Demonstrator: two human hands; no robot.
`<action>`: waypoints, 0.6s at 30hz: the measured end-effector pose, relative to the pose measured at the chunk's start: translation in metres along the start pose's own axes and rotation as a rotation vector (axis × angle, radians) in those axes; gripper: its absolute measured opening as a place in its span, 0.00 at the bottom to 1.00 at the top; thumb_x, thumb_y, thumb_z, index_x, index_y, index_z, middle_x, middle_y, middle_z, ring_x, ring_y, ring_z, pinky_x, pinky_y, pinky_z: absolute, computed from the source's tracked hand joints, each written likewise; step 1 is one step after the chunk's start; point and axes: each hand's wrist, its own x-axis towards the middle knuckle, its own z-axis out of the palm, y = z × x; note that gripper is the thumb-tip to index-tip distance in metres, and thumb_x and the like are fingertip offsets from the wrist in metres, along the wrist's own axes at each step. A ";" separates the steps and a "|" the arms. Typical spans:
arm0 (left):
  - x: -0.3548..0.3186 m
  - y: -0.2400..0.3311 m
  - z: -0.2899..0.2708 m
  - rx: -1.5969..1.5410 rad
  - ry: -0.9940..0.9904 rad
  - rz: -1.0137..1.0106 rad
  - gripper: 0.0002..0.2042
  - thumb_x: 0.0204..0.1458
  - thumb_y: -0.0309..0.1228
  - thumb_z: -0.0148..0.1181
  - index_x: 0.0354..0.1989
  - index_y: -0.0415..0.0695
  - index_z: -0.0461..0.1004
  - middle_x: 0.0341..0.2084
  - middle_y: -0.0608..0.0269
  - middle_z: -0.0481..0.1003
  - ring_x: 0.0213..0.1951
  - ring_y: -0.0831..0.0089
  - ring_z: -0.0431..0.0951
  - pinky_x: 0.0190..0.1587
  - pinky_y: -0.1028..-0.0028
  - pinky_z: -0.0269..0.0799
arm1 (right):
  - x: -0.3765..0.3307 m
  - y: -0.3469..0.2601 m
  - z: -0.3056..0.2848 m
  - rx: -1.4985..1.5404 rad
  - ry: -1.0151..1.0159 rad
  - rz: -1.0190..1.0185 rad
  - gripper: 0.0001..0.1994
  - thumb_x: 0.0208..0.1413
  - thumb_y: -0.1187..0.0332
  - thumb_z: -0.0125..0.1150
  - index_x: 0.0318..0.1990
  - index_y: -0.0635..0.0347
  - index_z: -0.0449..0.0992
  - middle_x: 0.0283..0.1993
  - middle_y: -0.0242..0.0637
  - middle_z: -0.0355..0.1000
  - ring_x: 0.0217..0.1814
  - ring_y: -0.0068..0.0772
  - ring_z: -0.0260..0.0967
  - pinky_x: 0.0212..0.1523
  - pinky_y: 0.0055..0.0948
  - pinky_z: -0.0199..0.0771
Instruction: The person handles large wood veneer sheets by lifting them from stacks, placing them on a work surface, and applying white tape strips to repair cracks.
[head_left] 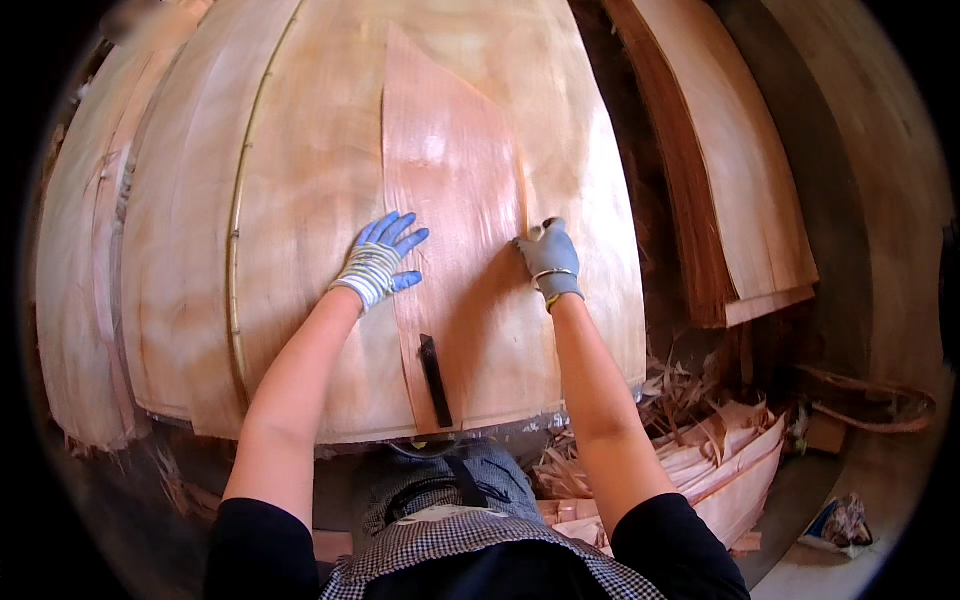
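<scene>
A reddish strip of wood veneer point(445, 150), slanted to a point at its far end, lies on a broad pale veneer sheet point(310, 180). My left hand point(383, 257), in a blue-and-white striped glove, rests flat with fingers spread over the strip's left edge. At the strip's right edge is my right hand point(553, 258) in a grey glove, its fingers closed. A small dark and whitish bit shows at those fingers, but I cannot make out what it is. Near the front edge, a narrow flat black bar point(435, 380) lies on the strip.
A thin yellowish rod or strip point(237, 230) runs lengthwise on the left. More veneer sheets point(85, 270) lie farther left. To the right stands a thick veneer stack point(740, 150). Torn veneer scraps point(720, 460) are heaped below right, and a crumpled bag point(840, 525) sits on the floor.
</scene>
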 end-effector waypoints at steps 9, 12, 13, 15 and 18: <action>-0.017 0.023 -0.013 0.033 0.184 -0.206 0.36 0.44 0.44 0.62 0.63 0.52 0.55 0.64 0.57 0.51 0.64 0.56 0.50 0.64 0.57 0.43 | -0.047 -0.122 -0.018 0.418 -0.011 -0.431 0.13 0.45 0.63 0.54 0.30 0.65 0.76 0.25 0.50 0.73 0.29 0.43 0.73 0.31 0.35 0.70; -0.046 0.034 -0.022 -0.190 0.623 -0.304 0.32 0.45 0.35 0.60 0.60 0.45 0.58 0.58 0.54 0.60 0.60 0.53 0.57 0.61 0.57 0.52 | -0.046 -0.153 -0.025 0.765 0.086 -0.499 0.14 0.47 0.63 0.55 0.32 0.68 0.75 0.23 0.45 0.72 0.23 0.31 0.71 0.27 0.31 0.68; -0.065 0.033 -0.025 -0.202 0.660 -0.331 0.30 0.45 0.34 0.60 0.59 0.44 0.59 0.57 0.53 0.61 0.59 0.53 0.58 0.61 0.57 0.53 | -0.061 -0.159 -0.046 0.917 -0.018 -0.377 0.14 0.49 0.64 0.55 0.33 0.69 0.75 0.22 0.35 0.71 0.20 0.23 0.65 0.23 0.27 0.66; -0.112 0.031 -0.030 -0.228 0.730 -0.375 0.27 0.45 0.31 0.59 0.57 0.42 0.62 0.54 0.52 0.64 0.57 0.53 0.60 0.59 0.57 0.55 | -0.088 -0.144 -0.083 1.018 0.061 -0.322 0.11 0.52 0.65 0.55 0.36 0.65 0.75 0.23 0.30 0.68 0.20 0.21 0.61 0.21 0.20 0.63; -0.176 0.044 -0.026 -0.262 0.658 -0.306 0.25 0.44 0.29 0.57 0.54 0.42 0.64 0.53 0.51 0.65 0.56 0.54 0.62 0.59 0.57 0.55 | -0.138 -0.075 -0.128 1.192 0.231 -0.176 0.07 0.54 0.69 0.57 0.37 0.63 0.74 0.30 0.31 0.69 0.26 0.21 0.64 0.25 0.19 0.65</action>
